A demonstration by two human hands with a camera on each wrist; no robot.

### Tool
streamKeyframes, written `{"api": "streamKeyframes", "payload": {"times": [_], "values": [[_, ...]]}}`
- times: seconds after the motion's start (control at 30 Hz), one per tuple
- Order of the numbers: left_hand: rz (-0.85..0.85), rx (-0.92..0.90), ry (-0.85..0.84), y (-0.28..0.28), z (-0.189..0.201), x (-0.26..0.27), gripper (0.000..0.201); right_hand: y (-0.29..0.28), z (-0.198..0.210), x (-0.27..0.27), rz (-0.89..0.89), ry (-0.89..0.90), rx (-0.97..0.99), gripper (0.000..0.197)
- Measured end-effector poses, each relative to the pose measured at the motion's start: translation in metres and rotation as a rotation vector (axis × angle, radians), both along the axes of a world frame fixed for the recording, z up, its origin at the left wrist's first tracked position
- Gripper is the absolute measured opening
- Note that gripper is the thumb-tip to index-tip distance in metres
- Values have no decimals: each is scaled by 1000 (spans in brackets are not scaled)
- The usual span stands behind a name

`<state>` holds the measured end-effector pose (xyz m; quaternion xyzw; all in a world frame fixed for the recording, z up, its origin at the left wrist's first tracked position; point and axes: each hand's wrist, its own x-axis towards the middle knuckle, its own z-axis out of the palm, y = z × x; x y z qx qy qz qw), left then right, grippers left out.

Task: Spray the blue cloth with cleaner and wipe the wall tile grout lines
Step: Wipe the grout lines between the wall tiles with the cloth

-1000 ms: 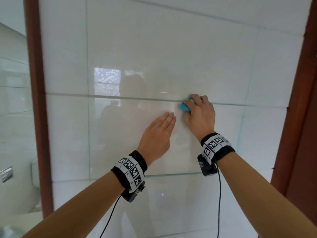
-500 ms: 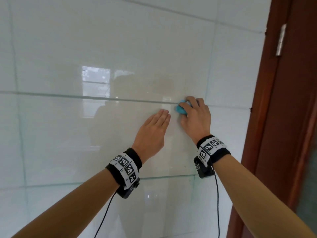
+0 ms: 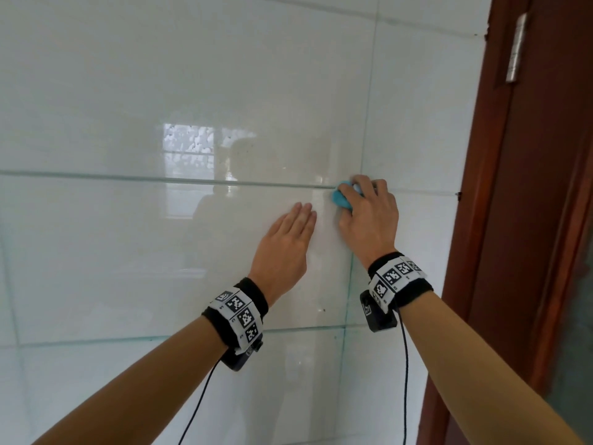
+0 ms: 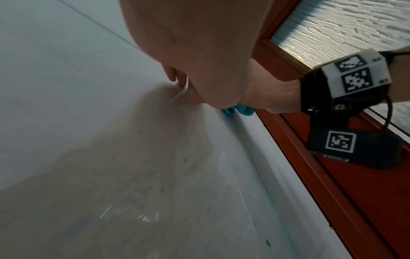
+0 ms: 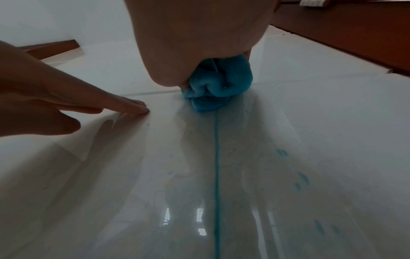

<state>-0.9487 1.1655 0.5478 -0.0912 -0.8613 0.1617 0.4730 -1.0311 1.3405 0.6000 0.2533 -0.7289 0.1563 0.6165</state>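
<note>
Head view: right hand [image 3: 369, 216] fingers curled round balled cloth [image 3: 340, 200], pressed on horizontal grout line [image 3: 160, 179] near door frame [image 3: 475, 220]. Left hand [image 3: 282, 248] flat on tile, fingers together. Cloth probably damp. Keep firm pressure, follow groove.

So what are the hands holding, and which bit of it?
The right hand holds the blue cloth, bunched up under its curled fingers and pressed on the grout line. The left hand holds nothing; it rests flat on the wall tile.

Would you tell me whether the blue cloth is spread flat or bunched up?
Bunched: the blue cloth is a wad gripped by the right hand.
</note>
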Motion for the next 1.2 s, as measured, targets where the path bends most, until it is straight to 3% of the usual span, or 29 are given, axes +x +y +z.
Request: {"api": "streamKeyframes", "payload": {"times": [0.13,0.3,0.57,0.8,0.87,0.93,1.07,1.2], "values": [[-19,2,-9,-3,5,1,66,0,-6,-6,39,-24,-73,39],[-43,-1,-26,-8,8,3,68,-12,-16,-2,119,-107,-307,48],[-56,52,-18,-7,2,-2,69,-9,-34,-4,140,-151,-460,47],[-54,109,4,6,-4,-4,67,21,-123,-11,94,-129,-146,41],[-43,126,8,11,-6,-5,68,33,-132,-10,100,-154,-39,39],[-29,141,4,15,-9,-5,69,43,-123,-5,140,-197,-5,40],[-31,146,9,17,-12,-7,70,53,-69,6,256,-133,-168,40],[-60,129,56,14,-14,-10,68,42,-23,-5,235,-96,-141,33]]}}
